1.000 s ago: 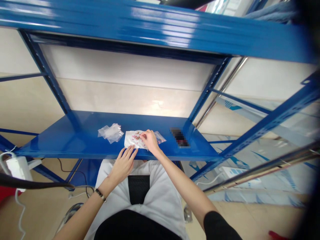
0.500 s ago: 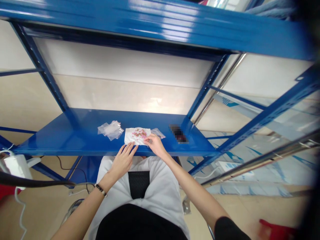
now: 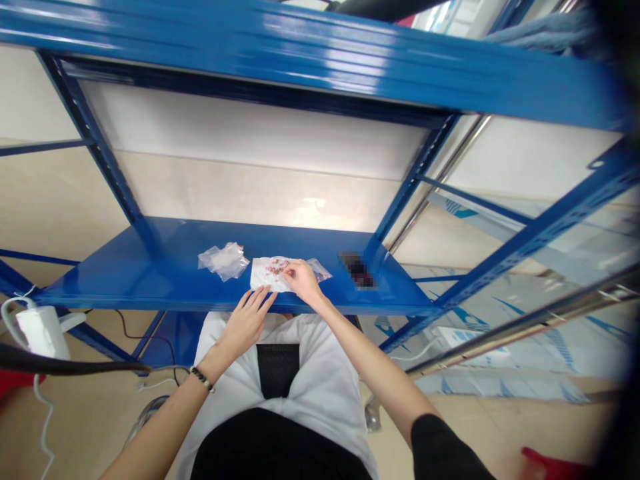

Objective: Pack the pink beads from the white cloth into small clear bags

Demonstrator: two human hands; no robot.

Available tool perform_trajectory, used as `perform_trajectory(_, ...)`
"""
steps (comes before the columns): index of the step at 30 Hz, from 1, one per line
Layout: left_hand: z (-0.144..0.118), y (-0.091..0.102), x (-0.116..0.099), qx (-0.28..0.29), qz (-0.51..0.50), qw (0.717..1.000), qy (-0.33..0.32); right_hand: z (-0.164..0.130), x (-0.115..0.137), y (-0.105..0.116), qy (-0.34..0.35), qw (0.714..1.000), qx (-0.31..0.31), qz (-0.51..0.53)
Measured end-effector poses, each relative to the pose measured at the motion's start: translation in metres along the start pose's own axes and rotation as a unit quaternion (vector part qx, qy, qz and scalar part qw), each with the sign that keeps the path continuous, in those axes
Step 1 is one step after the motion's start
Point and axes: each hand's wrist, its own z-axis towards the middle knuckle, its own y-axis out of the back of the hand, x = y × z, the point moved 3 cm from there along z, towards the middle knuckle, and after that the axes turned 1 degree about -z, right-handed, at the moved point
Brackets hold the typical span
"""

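A small white sheet, paper or cloth (image 3: 257, 275), lies near the front edge of the blue shelf (image 3: 165, 273). Small pink and brownish bead-like pieces (image 3: 275, 267) are gathered on it. My left hand (image 3: 249, 319) rests with its fingers spread, the tips on the sheet's near edge. Over the right part of the sheet, my right hand (image 3: 303, 280) pinches thumb and finger together at the pieces; whatever is between them is too small to make out. Just beyond that hand, a clear plastic bag (image 3: 321, 269) lies partly hidden.
Several clear plastic bags (image 3: 224, 260) are heaped left of the sheet. A pixelated dark object (image 3: 358, 269) lies to the right. Blue uprights (image 3: 417, 177) and an upper shelf beam (image 3: 320, 47) frame the space. A white power block (image 3: 44, 332) with cables hangs at the left.
My right hand has shifted slightly left and away from me, further over the bead-like pieces, covering some of them. My left hand stays in place.
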Motion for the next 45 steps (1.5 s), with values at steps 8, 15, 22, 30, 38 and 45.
perform_trajectory(8,0.001,0.004,0.004,-0.031,-0.041,0.999,0.009,0.009,-0.018,0.007,-0.059,0.998,-0.035,0.013)
perform_trajectory(15,-0.002,0.005,0.017,-0.090,-0.025,0.989,0.113,-0.035,-0.044,0.037,-0.110,0.992,-0.061,-0.007)
perform_trajectory(22,-0.005,-0.004,0.016,-0.077,0.012,0.990,0.115,-0.051,-0.040,0.043,-0.078,0.991,-0.071,-0.086)
perform_trajectory(30,-0.004,-0.004,0.015,-0.077,0.022,0.991,0.105,-0.010,-0.052,0.030,-0.027,0.987,-0.006,-0.160)
perform_trajectory(38,0.002,0.001,0.017,-0.104,-0.014,0.988,0.114,-0.005,-0.046,0.022,-0.033,0.987,-0.051,-0.146)
perform_trajectory(45,-0.002,-0.003,0.022,-0.112,-0.011,0.985,0.131,0.013,-0.019,-0.001,0.002,0.997,-0.034,-0.075)
